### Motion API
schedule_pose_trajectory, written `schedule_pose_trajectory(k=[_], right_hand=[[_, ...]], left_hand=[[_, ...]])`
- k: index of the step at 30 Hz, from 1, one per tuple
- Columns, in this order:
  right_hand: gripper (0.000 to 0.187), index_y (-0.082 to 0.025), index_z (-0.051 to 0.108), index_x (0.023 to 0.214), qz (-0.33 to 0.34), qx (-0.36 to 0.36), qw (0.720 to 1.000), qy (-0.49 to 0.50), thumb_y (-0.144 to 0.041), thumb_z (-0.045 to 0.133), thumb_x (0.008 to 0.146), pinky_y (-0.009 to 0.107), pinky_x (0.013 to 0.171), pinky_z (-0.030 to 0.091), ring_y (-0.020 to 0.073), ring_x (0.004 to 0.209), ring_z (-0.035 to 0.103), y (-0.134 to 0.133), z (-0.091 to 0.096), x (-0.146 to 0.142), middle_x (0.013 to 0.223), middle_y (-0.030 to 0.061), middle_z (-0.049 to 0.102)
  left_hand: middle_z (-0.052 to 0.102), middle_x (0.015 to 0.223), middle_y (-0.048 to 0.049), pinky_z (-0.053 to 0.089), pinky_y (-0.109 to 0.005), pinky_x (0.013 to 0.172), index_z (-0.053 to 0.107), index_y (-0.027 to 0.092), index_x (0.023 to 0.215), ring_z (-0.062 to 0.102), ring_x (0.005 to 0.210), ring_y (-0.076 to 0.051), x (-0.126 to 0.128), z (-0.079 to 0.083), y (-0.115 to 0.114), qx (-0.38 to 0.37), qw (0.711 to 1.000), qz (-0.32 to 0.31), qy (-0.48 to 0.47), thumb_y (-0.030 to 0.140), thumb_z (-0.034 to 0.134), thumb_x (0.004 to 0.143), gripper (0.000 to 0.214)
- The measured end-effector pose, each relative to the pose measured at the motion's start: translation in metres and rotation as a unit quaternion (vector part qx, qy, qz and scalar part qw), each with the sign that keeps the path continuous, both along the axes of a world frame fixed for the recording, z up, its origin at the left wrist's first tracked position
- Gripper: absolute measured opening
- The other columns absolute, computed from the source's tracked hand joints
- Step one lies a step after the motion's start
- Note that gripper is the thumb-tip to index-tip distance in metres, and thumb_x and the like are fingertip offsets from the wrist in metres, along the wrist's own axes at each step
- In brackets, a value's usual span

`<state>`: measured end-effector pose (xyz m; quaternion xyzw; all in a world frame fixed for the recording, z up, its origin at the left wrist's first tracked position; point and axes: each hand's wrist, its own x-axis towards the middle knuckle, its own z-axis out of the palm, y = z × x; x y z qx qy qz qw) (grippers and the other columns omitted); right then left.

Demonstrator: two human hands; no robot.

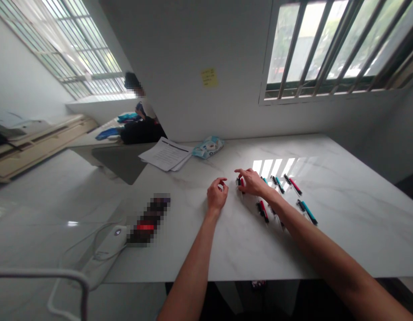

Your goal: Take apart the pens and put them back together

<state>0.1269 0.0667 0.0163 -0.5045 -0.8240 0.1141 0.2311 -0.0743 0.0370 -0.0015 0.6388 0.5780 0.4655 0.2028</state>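
Note:
Several small red and teal pens lie in packets on the white marble table [343, 214]. My right hand [251, 180] rests over the leftmost red pen [240, 182], fingers curled down onto it. A red pen [264, 211] lies just in front of my right forearm, a red one [295, 185] and a teal one [308, 212] further right. My left hand [217, 194] hovers beside them to the left, fingers loosely curled, nothing visible in it.
A stack of papers [166, 154] and a blue wipes packet [208, 147] lie at the table's far left. A white power strip [106, 254] with cable sits at the near-left edge. Another person sits at a far desk. A yellow note [209, 77] is on the wall.

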Motion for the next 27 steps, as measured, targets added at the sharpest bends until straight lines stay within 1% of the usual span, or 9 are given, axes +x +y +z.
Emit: schedule_pose_trajectory(k=[3,5,7,9,13,17,22,25,27], right_hand=[[0.068,-0.021,0.056,0.143,0.016,0.041,0.998,0.046,-0.018,0.076,0.078,0.047,0.100,0.048,0.0334,0.115,0.057,-0.003,0.007,-0.002,0.117,0.0105,0.074],[0.065,-0.023,0.057,0.141,0.052,0.074,0.992,0.085,-0.019,0.078,0.080,0.047,0.101,0.049,0.0323,0.117,0.057,-0.007,0.011,-0.008,0.119,0.0099,0.072],[0.061,-0.024,0.058,0.139,0.094,0.094,0.985,0.113,-0.021,0.079,0.082,0.046,0.102,0.050,0.0304,0.117,0.058,-0.011,0.012,-0.016,0.121,0.0098,0.071],[0.058,-0.024,0.059,0.138,0.118,0.094,0.980,0.131,-0.022,0.079,0.084,0.044,0.101,0.051,0.0286,0.116,0.060,-0.014,0.010,-0.021,0.123,0.0098,0.070],[0.061,-0.026,0.058,0.140,0.111,0.060,0.979,0.160,-0.025,0.082,0.084,0.041,0.096,0.054,0.0254,0.110,0.065,-0.005,0.002,-0.015,0.122,0.0090,0.071],[0.037,-0.022,0.069,0.123,0.046,0.044,0.991,0.119,-0.017,0.076,0.088,0.038,0.091,0.054,0.0226,0.097,0.069,0.014,-0.006,-0.003,0.113,0.0090,0.075],[0.026,-0.019,0.076,0.110,0.022,-0.004,0.997,0.076,-0.009,0.069,0.088,0.032,0.085,0.054,0.0207,0.088,0.072,0.026,-0.006,-0.005,0.097,0.0079,0.079],[0.019,-0.021,0.078,0.103,0.004,-0.014,0.985,0.170,-0.014,0.066,0.089,0.032,0.084,0.056,0.0188,0.084,0.073,0.019,-0.005,-0.007,0.092,0.0054,0.079],[0.016,-0.021,0.077,0.103,-0.005,-0.035,0.958,0.286,-0.024,0.070,0.088,0.034,0.085,0.059,0.0188,0.085,0.074,0.008,-0.004,-0.005,0.093,0.0048,0.079]], left_hand=[[0.074,0.089,-0.0027,0.048,-0.025,0.063,0.073,0.021,0.105,0.058,0.059,-0.011,-0.001,0.001,0.003,-0.017,0.995,-0.019,-0.096,0.026,0.063,0.087,0.022],[0.075,0.091,-0.0052,0.051,-0.025,0.064,0.072,0.020,0.108,0.062,0.064,-0.013,-0.001,0.001,0.006,-0.039,0.983,-0.044,-0.171,0.038,0.066,0.089,0.027],[0.075,0.093,-0.0071,0.053,-0.026,0.065,0.071,0.019,0.107,0.065,0.069,-0.014,-0.002,-0.001,0.009,-0.056,0.970,-0.076,-0.222,0.045,0.071,0.085,0.034],[0.076,0.094,-0.0083,0.054,-0.026,0.065,0.071,0.018,0.103,0.067,0.072,-0.016,-0.003,-0.004,0.012,-0.065,0.962,-0.104,-0.246,0.046,0.078,0.079,0.037],[0.076,0.091,-0.0083,0.055,-0.028,0.067,0.072,0.017,0.095,0.068,0.073,-0.016,-0.004,-0.009,0.015,-0.060,0.962,-0.095,-0.250,0.042,0.080,0.075,0.033],[0.076,0.090,-0.0068,0.056,-0.028,0.073,0.073,0.018,0.096,0.069,0.077,-0.016,-0.003,-0.009,0.015,-0.043,0.972,-0.071,-0.219,0.036,0.076,0.078,0.025],[0.076,0.092,-0.0062,0.056,-0.027,0.073,0.074,0.019,0.098,0.070,0.078,-0.016,-0.002,-0.007,0.011,-0.049,0.979,-0.076,-0.181,0.032,0.073,0.081,0.022],[0.077,0.093,-0.0064,0.057,-0.027,0.073,0.074,0.019,0.100,0.072,0.079,-0.016,-0.003,-0.007,0.010,-0.055,0.979,-0.081,-0.181,0.033,0.073,0.080,0.024],[0.077,0.094,-0.0067,0.058,-0.028,0.076,0.073,0.018,0.100,0.073,0.080,-0.017,-0.002,-0.008,0.010,-0.055,0.976,-0.093,-0.189,0.033,0.075,0.079,0.026]])
